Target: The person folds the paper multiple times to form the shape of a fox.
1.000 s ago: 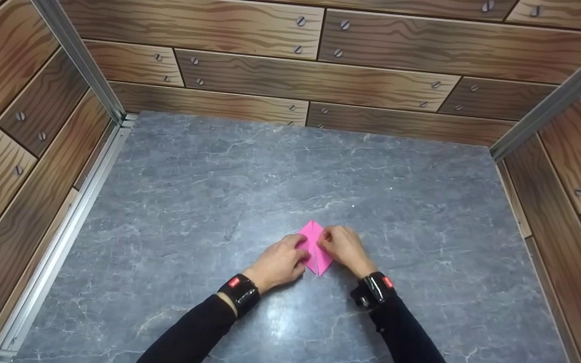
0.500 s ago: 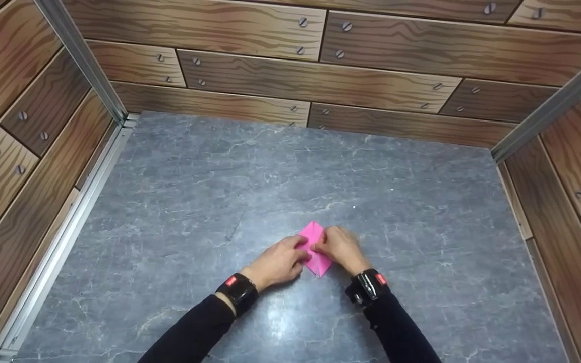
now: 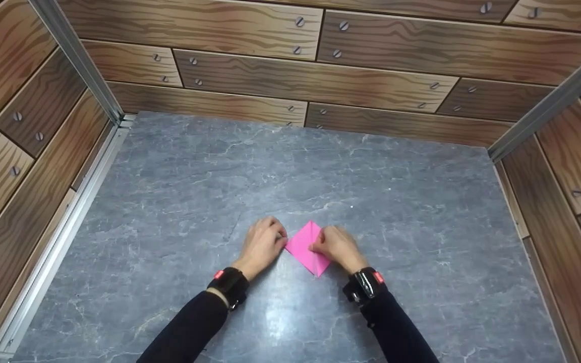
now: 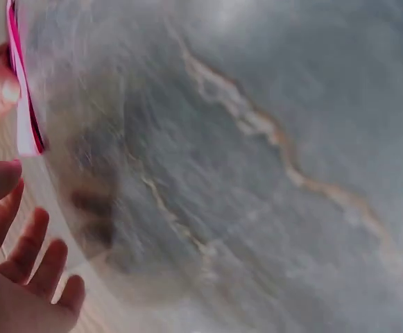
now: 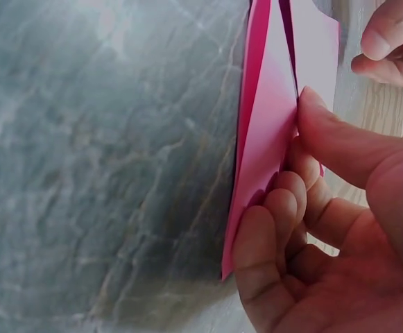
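A folded pink sheet of paper (image 3: 301,247) lies as a diamond on the grey marbled surface, a crease running down its middle. My right hand (image 3: 338,247) pinches it on the right half, thumb over the fold and fingers curled at its edge. In the right wrist view the paper's layers (image 5: 274,104) stand slightly apart near the thumb (image 5: 319,118). My left hand (image 3: 263,243) is right at the paper's left corner. Its loosely bent fingers (image 4: 28,250) are spread in the left wrist view, while the right wrist view shows its fingertips (image 5: 374,48) just past the paper's edge.
Wood-patterned panels (image 3: 250,65) enclose the back and both sides of the marbled surface (image 3: 194,176). A metal rail (image 3: 63,222) runs along the left edge. Black bands (image 3: 230,287) are strapped on both wrists.
My left hand has lifted off the paper's middle and moved left to its corner. The left flap has opened out, making the diamond wider. The right hand stays almost in place.
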The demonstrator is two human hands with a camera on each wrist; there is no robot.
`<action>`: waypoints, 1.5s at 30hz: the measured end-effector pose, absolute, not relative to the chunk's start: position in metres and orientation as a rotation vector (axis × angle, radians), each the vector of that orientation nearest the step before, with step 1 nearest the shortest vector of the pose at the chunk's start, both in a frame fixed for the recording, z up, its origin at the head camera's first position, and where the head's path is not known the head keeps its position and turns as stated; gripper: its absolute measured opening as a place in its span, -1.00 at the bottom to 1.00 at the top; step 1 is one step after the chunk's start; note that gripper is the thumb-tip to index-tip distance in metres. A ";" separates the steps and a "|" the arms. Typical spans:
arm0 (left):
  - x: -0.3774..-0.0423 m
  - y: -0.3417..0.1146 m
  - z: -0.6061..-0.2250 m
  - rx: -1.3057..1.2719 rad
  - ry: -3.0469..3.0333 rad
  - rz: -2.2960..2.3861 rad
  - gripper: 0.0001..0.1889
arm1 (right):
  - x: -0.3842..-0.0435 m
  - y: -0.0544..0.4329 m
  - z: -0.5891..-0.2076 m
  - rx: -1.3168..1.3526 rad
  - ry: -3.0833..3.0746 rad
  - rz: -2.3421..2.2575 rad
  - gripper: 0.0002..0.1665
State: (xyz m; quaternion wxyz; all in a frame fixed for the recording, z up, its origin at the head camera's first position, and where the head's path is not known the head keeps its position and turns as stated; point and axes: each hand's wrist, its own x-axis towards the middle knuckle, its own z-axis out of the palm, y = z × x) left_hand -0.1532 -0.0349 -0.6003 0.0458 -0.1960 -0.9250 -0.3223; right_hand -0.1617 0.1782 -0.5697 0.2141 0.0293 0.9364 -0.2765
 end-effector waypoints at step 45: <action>-0.188 0.009 -0.605 -0.180 -3.044 -0.985 -0.84 | -0.165 0.180 -0.570 0.010 2.615 -0.743 -0.72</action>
